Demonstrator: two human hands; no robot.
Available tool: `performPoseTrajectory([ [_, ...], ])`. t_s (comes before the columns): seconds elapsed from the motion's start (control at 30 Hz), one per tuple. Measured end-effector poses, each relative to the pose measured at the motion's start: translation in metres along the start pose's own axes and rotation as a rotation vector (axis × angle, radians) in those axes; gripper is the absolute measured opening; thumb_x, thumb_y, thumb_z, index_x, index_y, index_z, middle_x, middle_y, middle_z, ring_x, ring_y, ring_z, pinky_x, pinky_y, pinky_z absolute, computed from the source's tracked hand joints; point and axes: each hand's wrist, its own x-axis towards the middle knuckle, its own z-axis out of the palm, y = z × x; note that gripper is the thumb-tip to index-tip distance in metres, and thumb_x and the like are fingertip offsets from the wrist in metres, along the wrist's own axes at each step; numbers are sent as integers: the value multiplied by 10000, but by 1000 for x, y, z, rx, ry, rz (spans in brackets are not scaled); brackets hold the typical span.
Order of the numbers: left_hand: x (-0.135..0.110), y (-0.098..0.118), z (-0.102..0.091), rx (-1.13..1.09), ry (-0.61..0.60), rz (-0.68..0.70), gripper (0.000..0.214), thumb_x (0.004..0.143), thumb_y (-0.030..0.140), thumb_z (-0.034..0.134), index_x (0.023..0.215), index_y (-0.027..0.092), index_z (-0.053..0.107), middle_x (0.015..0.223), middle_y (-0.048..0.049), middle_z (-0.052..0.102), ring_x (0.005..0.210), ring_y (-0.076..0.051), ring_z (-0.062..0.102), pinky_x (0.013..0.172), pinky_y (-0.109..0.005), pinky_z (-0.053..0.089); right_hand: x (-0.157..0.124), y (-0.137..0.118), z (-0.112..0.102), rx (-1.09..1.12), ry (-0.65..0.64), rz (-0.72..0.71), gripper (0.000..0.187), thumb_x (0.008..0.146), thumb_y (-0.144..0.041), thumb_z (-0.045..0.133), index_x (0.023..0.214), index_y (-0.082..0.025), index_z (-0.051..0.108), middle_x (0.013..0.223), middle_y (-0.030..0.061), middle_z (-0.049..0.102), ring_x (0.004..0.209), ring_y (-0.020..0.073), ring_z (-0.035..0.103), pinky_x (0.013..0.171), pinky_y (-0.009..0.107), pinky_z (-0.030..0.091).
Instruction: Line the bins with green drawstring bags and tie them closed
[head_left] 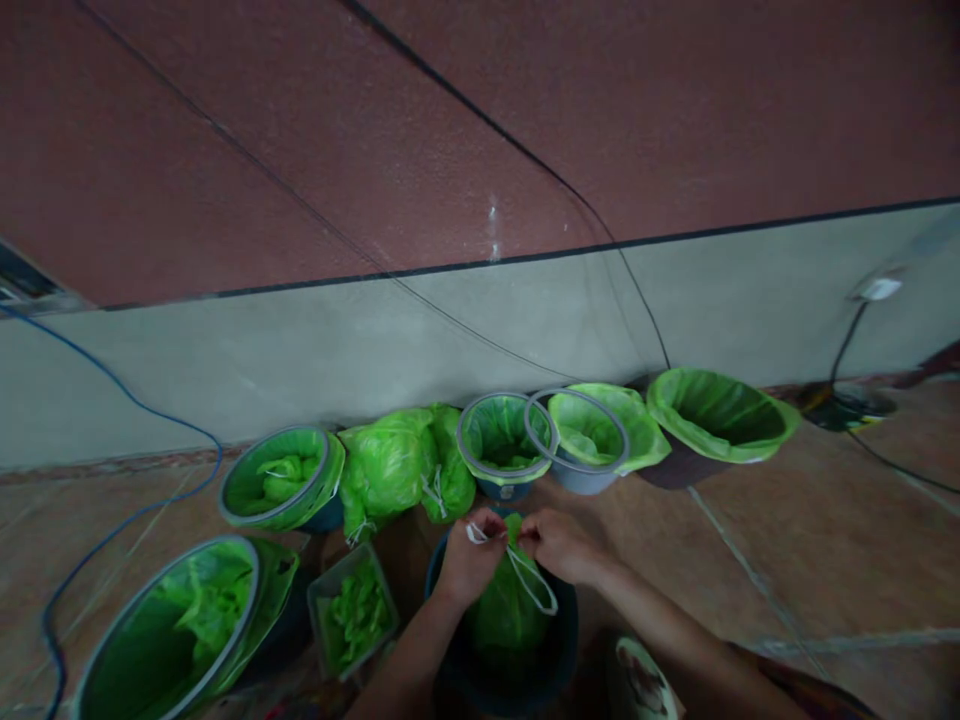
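Green thin-plastic bag (510,612) sits hemmed in by a round dark bucket (571,625), its neck pinched by the left hand (471,562) and right hand (564,545) close together; I judge its white looped string (553,605) not yet knotted. Far left, two bulging green plastic bags (386,460) look tied; green-lined bins (589,483) gape open. Brown tiled floor (757,520) stretches right.

free floor (810,540) right, bins (586,482) ahead and left

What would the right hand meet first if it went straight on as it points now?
Likely the green bag's gathered neck, at its fingertips; the left hand seems next beyond it, though depth is unclear.
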Motion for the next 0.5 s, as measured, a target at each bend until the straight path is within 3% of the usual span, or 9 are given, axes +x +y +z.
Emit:
performPoseTrajectory([
  [0.17,-8,3,3,45,33,132,142,751,141,496,801,188,621,720,10,619,680,-126,574,653,-229,455,8,4,7,50,38,-45,270,782,-115,477,822,-197,731,855,46,739,805,162,634,743,269,434],
  [0.23,-10,4,6,11,30,153,174,764,155,487,858,189,630,754,5,624,685,-124,579,650,-226,460,9,4,12,158,-5,-33,239,783,-115,473,766,-185,701,763,31,706,712,142,613,674,251,438],
  [0.33,-10,6,9,-89,67,115,159,770,210,518,898,189,610,788,8,618,660,-112,576,613,-215,455,8,2,15,433,-113,68,209,811,-170,469,685,-180,636,546,-32,546,481,91,477,493,212,370],
  [0.4,-9,7,9,-154,100,56,188,757,251,560,933,192,586,804,17,613,619,-96,568,579,-206,446,6,1,13,581,-138,125,199,831,-249,493,713,-181,638,520,-50,501,440,79,427,436,199,323],
  [0.5,-6,7,7,-207,95,-16,255,726,275,607,963,189,573,781,29,613,574,-89,569,545,-204,434,3,-1,6,605,-128,102,206,806,-313,552,702,-172,661,538,-39,529,456,80,443,427,198,310],
])
